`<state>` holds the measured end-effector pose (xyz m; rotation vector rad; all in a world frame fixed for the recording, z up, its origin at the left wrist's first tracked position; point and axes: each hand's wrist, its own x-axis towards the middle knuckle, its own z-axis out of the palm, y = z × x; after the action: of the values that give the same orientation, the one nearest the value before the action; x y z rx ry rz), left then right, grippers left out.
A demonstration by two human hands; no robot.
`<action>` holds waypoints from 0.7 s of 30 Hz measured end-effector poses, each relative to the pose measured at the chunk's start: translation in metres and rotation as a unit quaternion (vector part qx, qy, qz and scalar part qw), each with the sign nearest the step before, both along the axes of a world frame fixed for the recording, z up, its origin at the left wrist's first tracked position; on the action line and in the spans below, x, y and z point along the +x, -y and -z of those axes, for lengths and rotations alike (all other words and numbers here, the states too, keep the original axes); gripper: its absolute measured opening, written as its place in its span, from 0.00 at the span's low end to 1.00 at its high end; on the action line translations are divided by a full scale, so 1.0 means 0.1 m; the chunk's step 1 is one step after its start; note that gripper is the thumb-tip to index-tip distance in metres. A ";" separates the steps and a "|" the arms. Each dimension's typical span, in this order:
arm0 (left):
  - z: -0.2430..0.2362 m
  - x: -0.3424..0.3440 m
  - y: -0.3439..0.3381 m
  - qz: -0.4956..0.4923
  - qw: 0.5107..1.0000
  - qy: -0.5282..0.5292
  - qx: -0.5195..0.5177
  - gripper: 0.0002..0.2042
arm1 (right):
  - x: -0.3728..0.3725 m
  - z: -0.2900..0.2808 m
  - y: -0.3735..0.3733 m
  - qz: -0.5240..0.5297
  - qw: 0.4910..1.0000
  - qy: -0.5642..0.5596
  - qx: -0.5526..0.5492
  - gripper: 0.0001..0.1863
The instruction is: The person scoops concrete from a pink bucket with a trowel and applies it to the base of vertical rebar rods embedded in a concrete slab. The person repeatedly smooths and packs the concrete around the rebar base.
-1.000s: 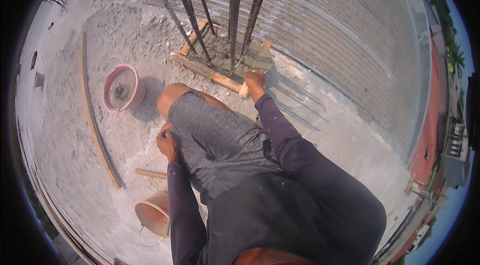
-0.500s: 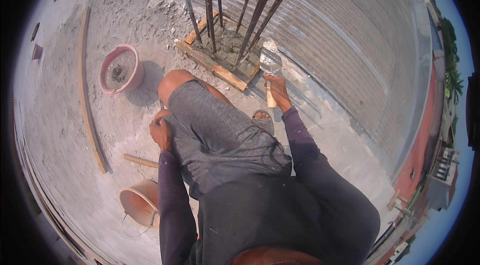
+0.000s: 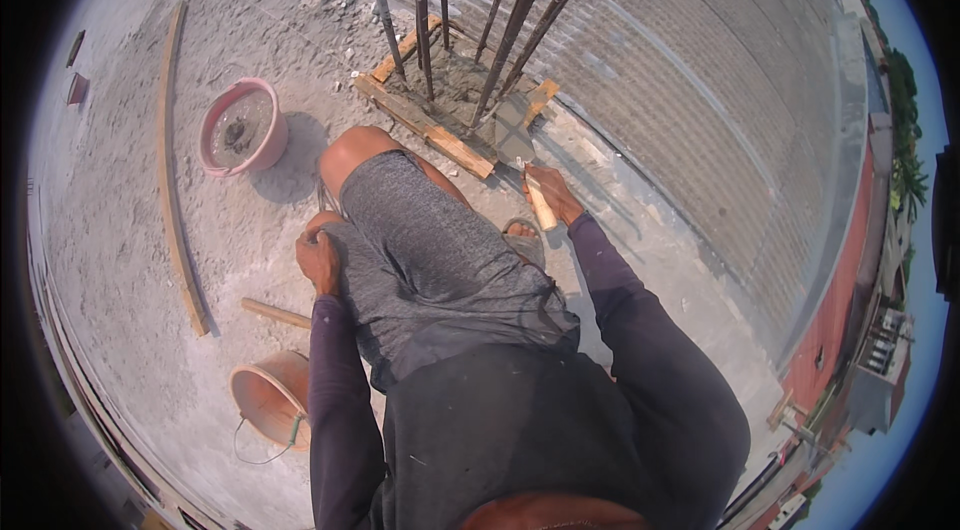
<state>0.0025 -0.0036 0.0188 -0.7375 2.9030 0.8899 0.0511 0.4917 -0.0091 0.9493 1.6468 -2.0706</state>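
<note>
My right hand (image 3: pixel 555 192) is closed around the pale wooden handle of a trowel (image 3: pixel 541 202). The trowel's flat blade lies over the near right corner of the wet grey mortar (image 3: pixel 455 90), inside a wooden form (image 3: pixel 430 133). Several upright steel bars (image 3: pixel 422 20) rise out of that mortar. Against my left knee rests my left hand (image 3: pixel 319 263), its fingers curled in and no object showing in them.
To the left stands a pink bucket (image 3: pixel 275 145) with mortar inside. A long wooden strip (image 3: pixel 168 170) lies beyond it. Near my left arm are a short stick (image 3: pixel 275 313) and a tipped orange bucket (image 3: pixel 268 400). Corrugated roofing (image 3: pixel 700 110) spreads on the right.
The trowel blade has moved left and inward from outside the form onto the mortar's corner, uncovering the form's right-hand board end. My left hand stays at the knee.
</note>
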 end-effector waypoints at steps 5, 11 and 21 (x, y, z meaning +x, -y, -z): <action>0.00 0.01 -0.04 0.002 1.000 -0.009 -0.008 0.18 | 0.29 -0.35 -0.21 -0.132 0.985 0.045 0.103 0.20; -0.06 0.01 -0.09 0.006 1.000 -0.001 0.000 0.18 | 0.14 -0.32 -0.27 -0.059 0.998 0.011 0.013 0.21; 0.02 0.06 -0.06 -0.001 1.000 -0.019 0.004 0.18 | 0.34 -0.54 -0.28 -0.277 0.919 0.003 0.280 0.23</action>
<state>0.0082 0.0027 0.0171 -0.7307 2.9296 0.9267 0.0848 0.5198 0.0450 0.5267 2.2382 -1.2435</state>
